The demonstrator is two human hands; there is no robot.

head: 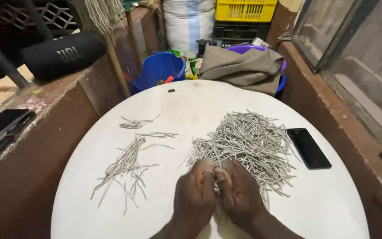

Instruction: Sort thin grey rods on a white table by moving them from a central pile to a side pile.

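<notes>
Sorting thin grey pieces [248,141] on a round white table [191,106].
Left hand [195,194] and right hand [237,190] at 6 o'clock, pressed together, fingers curled almost closed, pinching, as it seems, a few grey pieces from the near edge of the heap. Heap at 2 o'clock from the hands: short, stiff-looking, tangled. Longer strands [127,168] spread apart at 10 o'clock. Probably separating by length; needing a fine fingertip pinch to free a single one.

The round table [186,106] looks like smooth, matt white plastic, faintly stained at the far side. The grey sticks [248,141] on it look dull and matt. At right, the black phone [308,148] is glossy glass. Far off, a taupe cloth [244,66] drapes softly.
</notes>
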